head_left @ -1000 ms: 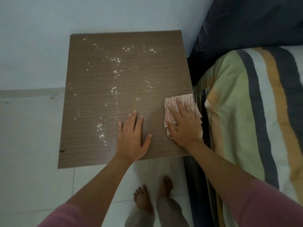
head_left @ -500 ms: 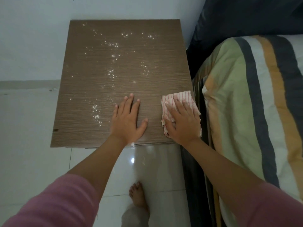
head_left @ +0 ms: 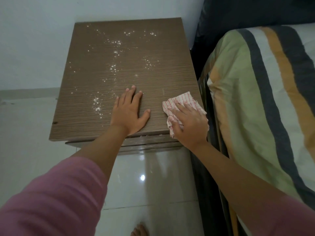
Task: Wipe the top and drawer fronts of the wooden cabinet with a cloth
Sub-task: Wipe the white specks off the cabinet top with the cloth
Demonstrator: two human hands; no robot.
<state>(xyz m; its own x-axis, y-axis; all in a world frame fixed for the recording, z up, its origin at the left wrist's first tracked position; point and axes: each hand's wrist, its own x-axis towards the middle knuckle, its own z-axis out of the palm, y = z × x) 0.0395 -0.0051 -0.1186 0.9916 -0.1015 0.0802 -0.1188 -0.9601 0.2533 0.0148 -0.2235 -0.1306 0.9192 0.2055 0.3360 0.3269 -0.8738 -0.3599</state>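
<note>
The wooden cabinet (head_left: 153, 79) stands against the wall, its brown top sprinkled with white powder (head_left: 113, 68) across the middle and left. My left hand (head_left: 130, 112) lies flat with spread fingers on the top near the front edge. My right hand (head_left: 190, 124) presses a white cloth with red stripes (head_left: 185, 100) onto the front right corner, fingers straight over it. Just below the front edge, the upper edges of the drawer fronts (head_left: 153, 143) show, with a few white specks on them.
A bed with a striped cover (head_left: 265, 106) stands close along the cabinet's right side, a dark pillow (head_left: 247, 12) at its head. A white wall runs behind and white glossy floor tiles (head_left: 30, 133) lie left and in front. My bare foot (head_left: 139, 231) is below.
The view has pulled back, so the drawer fronts' upper edges now show. My right hand with the cloth slid slightly toward the front right corner. My left hand stays flat on the top.
</note>
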